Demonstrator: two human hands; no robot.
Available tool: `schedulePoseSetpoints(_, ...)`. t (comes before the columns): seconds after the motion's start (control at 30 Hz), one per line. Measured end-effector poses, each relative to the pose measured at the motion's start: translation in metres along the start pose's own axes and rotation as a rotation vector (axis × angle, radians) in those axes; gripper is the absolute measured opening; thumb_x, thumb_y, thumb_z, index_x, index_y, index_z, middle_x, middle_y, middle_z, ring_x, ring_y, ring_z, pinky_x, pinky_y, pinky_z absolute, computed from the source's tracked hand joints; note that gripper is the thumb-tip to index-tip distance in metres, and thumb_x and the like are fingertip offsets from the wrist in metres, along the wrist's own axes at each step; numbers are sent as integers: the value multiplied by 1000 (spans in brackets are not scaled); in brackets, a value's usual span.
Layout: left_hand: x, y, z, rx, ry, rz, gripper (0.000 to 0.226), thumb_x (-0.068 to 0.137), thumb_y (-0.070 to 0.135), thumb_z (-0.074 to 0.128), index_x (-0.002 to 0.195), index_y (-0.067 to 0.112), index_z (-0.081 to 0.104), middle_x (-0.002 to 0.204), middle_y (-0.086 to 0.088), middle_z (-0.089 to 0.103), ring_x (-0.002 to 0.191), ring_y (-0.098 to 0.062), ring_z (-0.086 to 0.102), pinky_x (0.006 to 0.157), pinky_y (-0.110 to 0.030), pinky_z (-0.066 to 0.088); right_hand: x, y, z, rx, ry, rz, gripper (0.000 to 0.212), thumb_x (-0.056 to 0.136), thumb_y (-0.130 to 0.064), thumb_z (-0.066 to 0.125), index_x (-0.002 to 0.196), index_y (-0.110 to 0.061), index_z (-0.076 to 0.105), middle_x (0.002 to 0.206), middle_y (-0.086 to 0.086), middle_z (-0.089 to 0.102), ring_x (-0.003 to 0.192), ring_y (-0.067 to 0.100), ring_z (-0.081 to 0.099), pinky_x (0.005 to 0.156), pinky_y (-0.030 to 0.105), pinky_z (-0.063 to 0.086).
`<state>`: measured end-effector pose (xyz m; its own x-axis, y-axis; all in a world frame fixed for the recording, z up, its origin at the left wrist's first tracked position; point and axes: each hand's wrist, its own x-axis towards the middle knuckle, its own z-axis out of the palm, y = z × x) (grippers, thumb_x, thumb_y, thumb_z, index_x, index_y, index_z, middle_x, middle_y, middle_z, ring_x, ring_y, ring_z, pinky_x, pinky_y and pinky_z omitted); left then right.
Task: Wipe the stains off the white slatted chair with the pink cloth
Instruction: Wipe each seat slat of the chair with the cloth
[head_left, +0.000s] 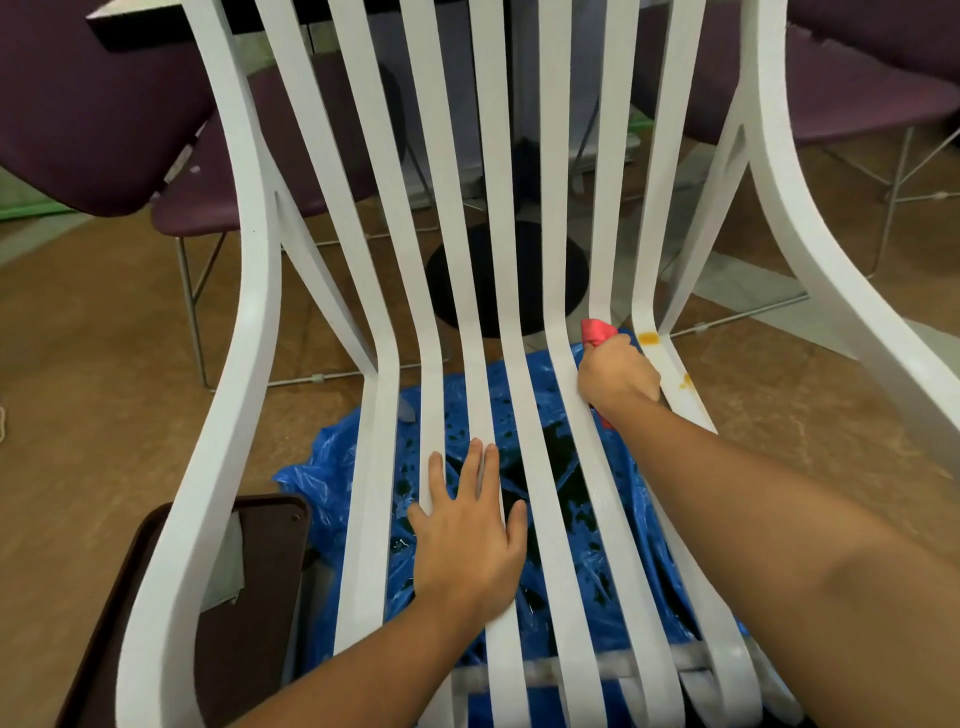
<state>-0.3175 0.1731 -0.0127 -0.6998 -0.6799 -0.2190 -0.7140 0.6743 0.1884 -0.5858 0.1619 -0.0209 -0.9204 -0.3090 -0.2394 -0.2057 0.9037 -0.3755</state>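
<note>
The white slatted chair fills the view, its curved slats running from the backrest down to the seat. My right hand is closed around the pink cloth and presses it on a slat at the seat bend, right of centre. Orange stains mark the neighbouring slat just right of the cloth, with a smaller one lower down. My left hand lies flat with spread fingers on the middle seat slats.
A blue plastic sheet with dark wet spots lies under the seat. A dark brown tray sits on the floor at lower left. Purple chairs and a black table base stand behind, on the brown floor.
</note>
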Motion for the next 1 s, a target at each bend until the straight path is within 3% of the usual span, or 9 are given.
schedulePoseSetpoints(0.27, 2, 0, 0, -10, 7, -6, 68, 101, 60, 14, 158, 35, -12, 166, 16, -15, 153, -28, -17, 115, -63, 23, 25, -11, 7, 54, 75, -35, 45, 105, -44, 41, 127, -5, 46, 118, 18, 64, 109, 40, 64, 80, 43, 47)
schedulePoseSetpoints(0.4, 3, -1, 0, -22, 18, -18, 66, 103, 55, 19, 158, 35, -10, 166, 16, -12, 153, -26, -15, 115, -61, 25, 22, -7, 5, 48, 88, -76, 49, 106, -48, 33, 126, -6, 47, 116, 18, 65, 107, 39, 64, 74, 40, 39)
schedulePoseSetpoints(0.53, 3, -1, 0, -39, 40, -30, 65, 103, 51, 23, 158, 36, -6, 166, 17, -8, 154, -25, -11, 115, -59, 28, 15, 5, 7, -28, 70, -128, 48, 105, -48, 37, 126, -6, 46, 114, 18, 66, 104, 38, 65, 72, 39, 42)
schedulePoseSetpoints(0.73, 2, 0, -3, -47, 37, -42, 65, 103, 50, 25, 159, 34, -4, 167, 16, -5, 154, -26, -9, 112, -59, 28, -28, 33, 4, -85, 66, -126, 53, 106, -48, 33, 135, -4, 42, 118, 18, 65, 107, 38, 65, 80, 43, 50)
schedulePoseSetpoints(0.9, 0, 1, -4, -62, 25, -44, 65, 103, 49, 26, 160, 32, -3, 167, 15, -3, 154, -27, -8, 115, -63, 26, -69, 62, -1, -80, 98, -169, 50, 107, -47, 27, 127, -4, 45, 112, 18, 66, 99, 38, 66, 70, 40, 43)
schedulePoseSetpoints(1.0, -1, 0, -5, -53, 27, -43, 66, 103, 49, 26, 160, 31, -2, 167, 14, -2, 154, -28, -7, 115, -64, 26, -95, 78, -5, -86, 121, -190, 55, 107, -47, 24, 131, -2, 45, 110, 18, 68, 96, 38, 68, 70, 40, 47)
